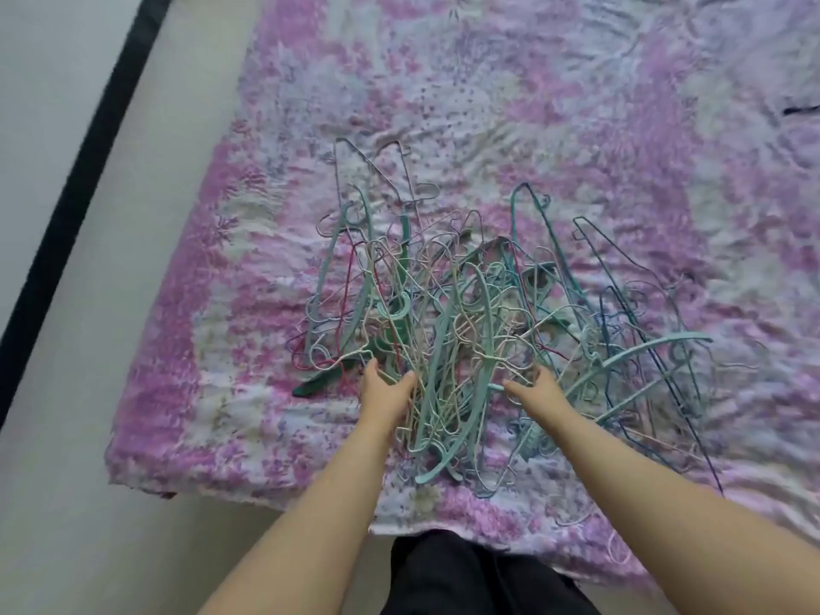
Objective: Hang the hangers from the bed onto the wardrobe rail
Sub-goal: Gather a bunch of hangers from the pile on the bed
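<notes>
A tangled pile of hangers [479, 312], several thin wire ones and thicker teal plastic ones, lies on the bed [577, 126] with its pink and lilac flowered cover. My left hand [385, 390] rests at the pile's near left edge, fingers spread among the wires. My right hand [534, 388] reaches into the near middle of the pile, fingers apart and touching the hangers. Neither hand has a clear grip on a hanger. The wardrobe rail is out of sight.
The bed's near left corner [128, 472] juts toward me over a pale floor [80, 526]. A dark strip [75, 193] runs diagonally along the floor at left. A small dark object [798, 110] lies on the cover at far right. My dark trousers [466, 574] touch the bed's edge.
</notes>
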